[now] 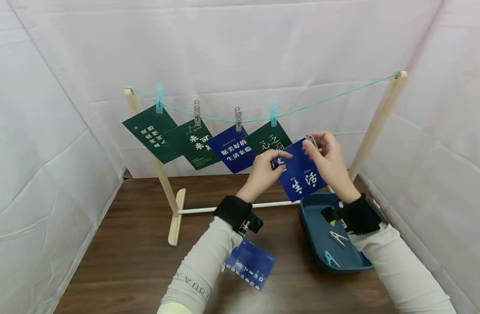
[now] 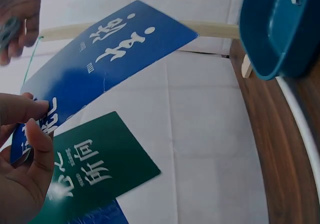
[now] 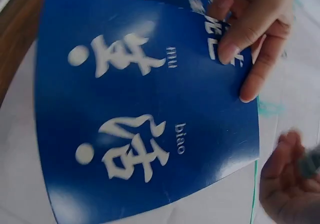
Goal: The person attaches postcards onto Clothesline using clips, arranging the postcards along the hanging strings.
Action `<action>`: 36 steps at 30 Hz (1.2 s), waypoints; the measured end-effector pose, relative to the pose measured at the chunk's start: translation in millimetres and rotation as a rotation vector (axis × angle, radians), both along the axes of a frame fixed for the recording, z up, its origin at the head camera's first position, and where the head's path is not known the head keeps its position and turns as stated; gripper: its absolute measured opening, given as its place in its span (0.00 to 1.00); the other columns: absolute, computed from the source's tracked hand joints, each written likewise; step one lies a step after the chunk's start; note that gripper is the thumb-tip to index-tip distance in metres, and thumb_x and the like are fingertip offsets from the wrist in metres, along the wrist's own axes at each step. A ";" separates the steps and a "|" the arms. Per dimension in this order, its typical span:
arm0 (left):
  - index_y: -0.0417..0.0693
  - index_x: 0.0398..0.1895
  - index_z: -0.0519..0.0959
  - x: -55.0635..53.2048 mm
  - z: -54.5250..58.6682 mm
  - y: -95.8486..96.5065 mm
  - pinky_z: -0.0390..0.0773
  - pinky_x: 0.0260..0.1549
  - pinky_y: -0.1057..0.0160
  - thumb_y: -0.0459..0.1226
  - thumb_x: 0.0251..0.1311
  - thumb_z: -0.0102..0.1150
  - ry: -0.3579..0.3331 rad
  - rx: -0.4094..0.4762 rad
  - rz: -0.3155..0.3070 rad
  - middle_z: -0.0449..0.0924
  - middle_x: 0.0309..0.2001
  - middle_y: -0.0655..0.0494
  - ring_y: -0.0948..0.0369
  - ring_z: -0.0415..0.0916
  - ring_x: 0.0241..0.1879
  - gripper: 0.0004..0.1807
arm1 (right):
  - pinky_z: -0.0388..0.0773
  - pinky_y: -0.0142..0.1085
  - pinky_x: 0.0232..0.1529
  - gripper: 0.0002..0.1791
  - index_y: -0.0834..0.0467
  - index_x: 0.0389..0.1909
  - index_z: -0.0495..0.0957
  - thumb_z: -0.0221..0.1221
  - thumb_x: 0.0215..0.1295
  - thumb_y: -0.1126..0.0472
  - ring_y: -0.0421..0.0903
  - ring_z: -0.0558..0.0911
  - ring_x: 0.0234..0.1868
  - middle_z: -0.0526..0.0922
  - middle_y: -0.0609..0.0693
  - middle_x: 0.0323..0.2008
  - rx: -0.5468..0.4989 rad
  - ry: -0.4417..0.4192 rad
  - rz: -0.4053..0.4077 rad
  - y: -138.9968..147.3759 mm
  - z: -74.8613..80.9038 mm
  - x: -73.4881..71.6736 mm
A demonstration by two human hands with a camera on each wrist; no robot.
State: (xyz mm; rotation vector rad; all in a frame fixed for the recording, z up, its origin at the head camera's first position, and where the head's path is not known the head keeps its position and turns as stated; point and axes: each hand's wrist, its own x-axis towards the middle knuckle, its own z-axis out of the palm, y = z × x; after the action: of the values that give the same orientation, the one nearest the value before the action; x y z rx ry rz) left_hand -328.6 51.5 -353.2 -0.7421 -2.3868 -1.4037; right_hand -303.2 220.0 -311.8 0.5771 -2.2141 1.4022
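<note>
A blue card (image 1: 299,176) with white characters is pinched at one corner between the thumb and fingers of my left hand (image 1: 265,171). At the card's upper right, my right hand (image 1: 331,161) holds a grey clothespin (image 1: 311,140) between thumb and fingers. The right wrist view shows this clothespin (image 3: 311,163) blurred and apart from the card (image 3: 125,99). Behind the hands runs a green string (image 1: 342,93), with a green card (image 1: 266,137) hanging from it by a light blue clothespin (image 1: 273,114), partly covered by the held card.
Further left on the string, clothespins hold a blue card (image 1: 232,150) and two green cards. Wooden posts (image 1: 377,124) carry the string. A dark teal basin (image 1: 311,237) at right contains several clothespins (image 1: 338,238). Another blue card (image 1: 252,263) lies on the brown table (image 1: 134,261).
</note>
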 end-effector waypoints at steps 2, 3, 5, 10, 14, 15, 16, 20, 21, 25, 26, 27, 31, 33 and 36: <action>0.45 0.48 0.81 -5.4 7.0 3.0 0.72 0.57 0.64 0.27 0.59 0.58 0.013 -0.010 0.014 0.80 0.52 0.50 0.57 0.73 0.58 0.14 | 0.66 0.23 0.34 0.16 0.69 0.52 0.72 0.54 0.68 0.64 0.32 0.68 0.32 0.70 0.45 0.35 0.037 0.037 -0.040 1.3 8.5 -10.0; 0.45 0.48 0.81 -8.2 10.5 4.5 0.72 0.56 0.65 0.27 0.59 0.57 0.024 -0.016 0.022 0.80 0.52 0.50 0.57 0.73 0.57 0.14 | 0.65 0.23 0.34 0.16 0.68 0.52 0.74 0.56 0.66 0.64 0.32 0.67 0.32 0.69 0.45 0.36 0.061 0.055 -0.064 2.2 13.2 -14.5; 0.46 0.49 0.80 -12.9 17.6 7.0 0.73 0.49 0.70 0.27 0.60 0.57 0.039 -0.029 0.035 0.79 0.53 0.51 0.59 0.74 0.55 0.14 | 0.63 0.24 0.33 0.16 0.67 0.51 0.76 0.59 0.64 0.66 0.32 0.66 0.31 0.67 0.45 0.35 0.095 0.092 -0.092 4.8 23.3 -22.8; 0.48 0.50 0.80 -22.2 34.8 12.5 0.59 0.24 0.72 0.28 0.61 0.56 0.047 -0.053 0.076 0.77 0.55 0.51 0.62 0.72 0.31 0.15 | 0.66 0.21 0.35 0.18 0.68 0.50 0.77 0.62 0.61 0.64 0.27 0.70 0.30 0.71 0.35 0.31 0.092 0.128 -0.139 15.1 48.1 -40.1; 0.49 0.50 0.80 -27.7 44.3 16.8 0.61 0.24 0.72 0.28 0.61 0.56 0.033 -0.044 0.099 0.77 0.56 0.52 0.61 0.73 0.32 0.15 | 0.70 0.20 0.39 0.19 0.66 0.51 0.77 0.63 0.61 0.62 0.25 0.75 0.34 0.75 0.30 0.32 0.029 0.130 -0.163 18.8 61.8 -54.5; 0.49 0.50 0.80 -28.7 45.9 17.9 0.63 0.25 0.73 0.28 0.61 0.56 0.026 -0.041 0.101 0.77 0.56 0.53 0.60 0.75 0.35 0.15 | 0.71 0.19 0.40 0.19 0.66 0.51 0.77 0.62 0.61 0.61 0.25 0.76 0.35 0.77 0.32 0.33 0.019 0.128 -0.170 18.7 64.5 -57.7; 0.50 0.50 0.80 -29.8 47.2 19.0 0.66 0.28 0.73 0.28 0.61 0.56 0.021 -0.044 0.105 0.77 0.56 0.53 0.60 0.77 0.39 0.15 | 0.72 0.19 0.41 0.19 0.65 0.51 0.77 0.62 0.61 0.61 0.24 0.76 0.35 0.79 0.35 0.35 0.012 0.125 -0.177 18.1 67.0 -61.0; 0.50 0.51 0.79 -33.9 49.7 23.9 0.67 0.28 0.73 0.29 0.61 0.57 0.009 -0.039 0.124 0.76 0.58 0.55 0.60 0.78 0.36 0.16 | 0.72 0.20 0.41 0.19 0.63 0.53 0.76 0.60 0.64 0.57 0.23 0.76 0.37 0.83 0.48 0.43 0.027 0.109 -0.202 14.1 75.2 -71.5; 0.50 0.51 0.79 -34.8 50.0 25.1 0.64 0.25 0.72 0.28 0.61 0.56 0.008 -0.033 0.127 0.76 0.59 0.55 0.60 0.75 0.29 0.16 | 0.72 0.20 0.41 0.19 0.63 0.53 0.76 0.59 0.64 0.57 0.23 0.75 0.37 0.83 0.50 0.44 0.035 0.104 -0.205 13.2 77.1 -73.3; 0.51 0.51 0.79 -35.5 51.3 28.0 0.53 0.16 0.71 0.29 0.62 0.56 0.003 -0.026 0.154 0.75 0.60 0.55 0.63 0.55 0.13 0.16 | 0.70 0.20 0.38 0.16 0.63 0.49 0.76 0.59 0.65 0.58 0.22 0.75 0.34 0.82 0.40 0.35 0.051 0.114 -0.195 12.0 83.5 -79.2; 0.51 0.51 0.79 -35.7 51.4 28.6 0.52 0.15 0.71 0.29 0.62 0.56 0.001 -0.031 0.162 0.74 0.60 0.56 0.64 0.52 0.13 0.16 | 0.70 0.20 0.38 0.14 0.64 0.47 0.76 0.59 0.65 0.60 0.23 0.75 0.33 0.81 0.36 0.32 0.052 0.120 -0.192 12.5 84.6 -80.6; 0.52 0.51 0.79 -35.5 51.4 29.0 0.51 0.14 0.71 0.29 0.62 0.55 -0.002 -0.032 0.167 0.74 0.61 0.56 0.63 0.49 0.11 0.16 | 0.70 0.20 0.37 0.13 0.64 0.45 0.77 0.59 0.64 0.61 0.23 0.75 0.31 0.79 0.32 0.30 0.051 0.126 -0.187 13.2 85.5 -82.0; 0.53 0.51 0.79 -34.7 51.9 30.8 0.51 0.14 0.71 0.29 0.63 0.55 -0.011 -0.038 0.184 0.74 0.61 0.57 0.64 0.47 0.11 0.16 | 0.68 0.20 0.34 0.09 0.67 0.40 0.77 0.59 0.64 0.64 0.25 0.74 0.27 0.75 0.26 0.24 0.047 0.138 -0.173 16.3 86.9 -86.7; 0.53 0.52 0.79 -34.4 52.0 31.6 0.51 0.14 0.72 0.29 0.63 0.54 -0.012 -0.044 0.185 0.74 0.61 0.56 0.64 0.48 0.12 0.16 | 0.67 0.21 0.33 0.09 0.68 0.39 0.77 0.59 0.64 0.65 0.26 0.73 0.26 0.74 0.25 0.23 0.057 0.136 -0.172 17.2 86.8 -88.2; 0.54 0.52 0.79 -33.9 52.0 32.6 0.53 0.16 0.72 0.29 0.63 0.55 -0.019 -0.057 0.190 0.74 0.61 0.56 0.64 0.56 0.14 0.16 | 0.66 0.21 0.32 0.10 0.69 0.39 0.77 0.58 0.65 0.65 0.26 0.72 0.25 0.74 0.27 0.23 0.098 0.132 -0.181 17.9 86.8 -89.6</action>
State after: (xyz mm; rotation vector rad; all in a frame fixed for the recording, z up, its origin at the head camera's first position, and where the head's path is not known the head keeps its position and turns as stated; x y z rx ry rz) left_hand -362.5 84.0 -301.1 -0.5013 -2.4475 -1.2771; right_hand -392.8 237.8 -225.0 0.4749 -2.1781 1.1378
